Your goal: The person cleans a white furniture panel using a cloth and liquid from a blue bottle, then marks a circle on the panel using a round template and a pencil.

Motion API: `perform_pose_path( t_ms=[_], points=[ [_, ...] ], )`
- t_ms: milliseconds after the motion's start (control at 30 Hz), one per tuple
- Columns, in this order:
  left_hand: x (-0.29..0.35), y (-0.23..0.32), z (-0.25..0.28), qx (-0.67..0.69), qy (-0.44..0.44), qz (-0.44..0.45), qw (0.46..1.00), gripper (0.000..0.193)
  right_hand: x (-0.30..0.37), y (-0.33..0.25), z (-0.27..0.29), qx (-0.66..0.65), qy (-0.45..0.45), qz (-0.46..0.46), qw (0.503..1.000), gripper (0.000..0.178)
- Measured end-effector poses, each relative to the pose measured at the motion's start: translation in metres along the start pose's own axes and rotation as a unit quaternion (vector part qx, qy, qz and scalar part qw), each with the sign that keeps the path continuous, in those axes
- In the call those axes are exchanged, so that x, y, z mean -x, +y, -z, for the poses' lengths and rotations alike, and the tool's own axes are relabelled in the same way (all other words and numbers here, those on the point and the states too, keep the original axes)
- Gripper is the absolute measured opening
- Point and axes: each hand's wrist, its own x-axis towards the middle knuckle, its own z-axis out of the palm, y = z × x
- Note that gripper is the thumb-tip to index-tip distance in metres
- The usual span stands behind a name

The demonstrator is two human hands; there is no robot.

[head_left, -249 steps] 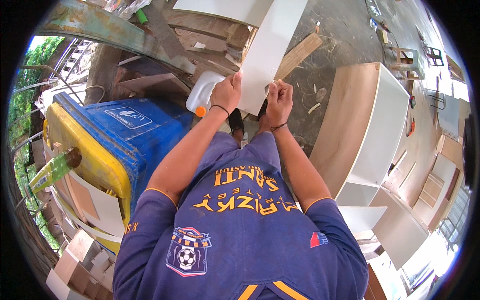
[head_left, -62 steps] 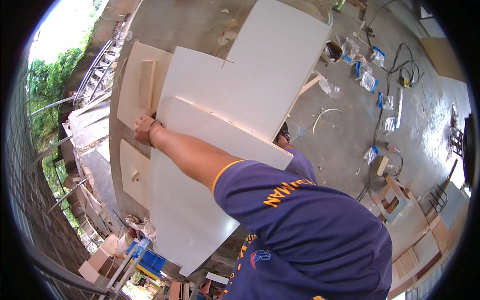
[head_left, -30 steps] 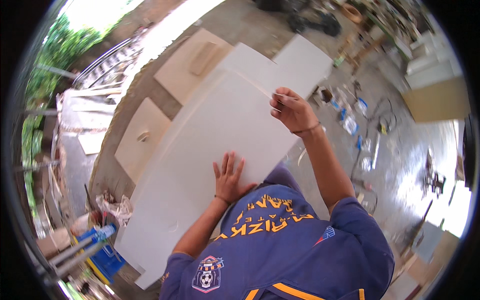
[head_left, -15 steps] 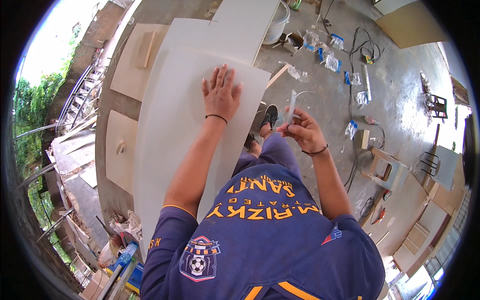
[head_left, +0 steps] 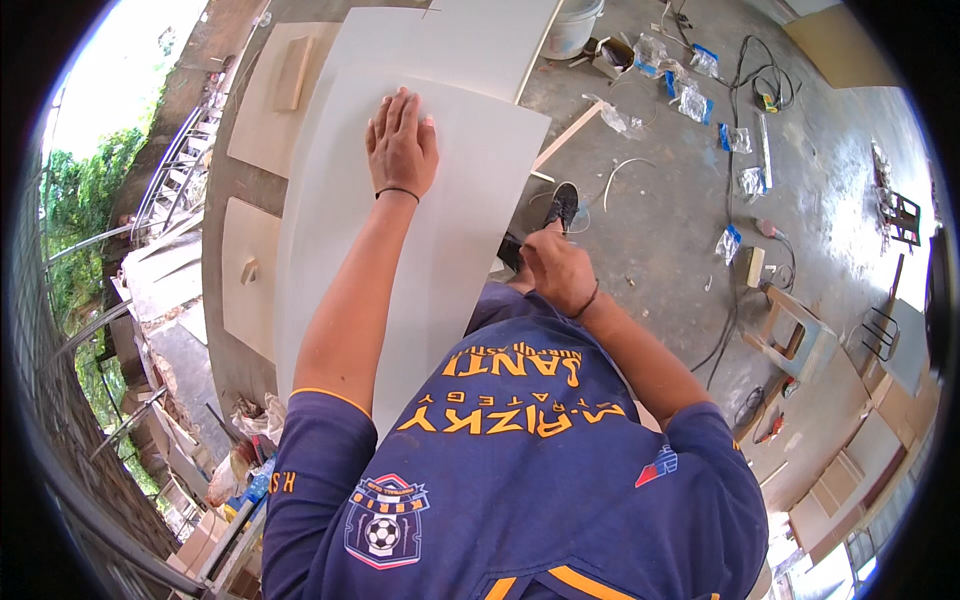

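Observation:
My left hand (head_left: pixel 403 142) lies flat on a large white board (head_left: pixel 330 260), fingers stretched toward its far end. A dark band circles the wrist. To the right of the board, in front of my shoe (head_left: pixel 563 205), my right hand (head_left: pixel 562 270) is closed, its knuckles turned up. Whatever its fingers hold is hidden beneath the hand. Another white panel (head_left: pixel 480 45) adjoins the board at the far end, with a small pencil-like cross mark near its left side.
Wooden panels (head_left: pixel 248 290) lie left of the board. On the concrete floor at right are plastic packets (head_left: pixel 728 242), a black cable (head_left: pixel 735 130), a curved white strip (head_left: pixel 618 172) and a wooden stool (head_left: pixel 795 335). A white bucket (head_left: pixel 572 28) stands at the far side.
My right hand has come nearer to the board and my body, turning over; the thin pale piece it held up is out of sight. My left hand has slid farther left on the board.

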Motion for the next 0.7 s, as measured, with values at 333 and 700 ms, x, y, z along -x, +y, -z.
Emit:
perform_pose_path(
  t_ms=[333, 700],
  points=[
    [0.001, -0.006, 0.002, -0.013, 0.004, -0.002, 1.000, 0.039, -0.028, 0.028, -0.011, 0.078, -0.033, 0.101, 0.991, 0.010],
    [0.002, -0.008, 0.003, -0.014, 0.000, 0.001, 1.000, 0.039, -0.077, 0.030, 0.042, 0.100, -0.031, 0.035, 0.994, 0.015]
  ],
)
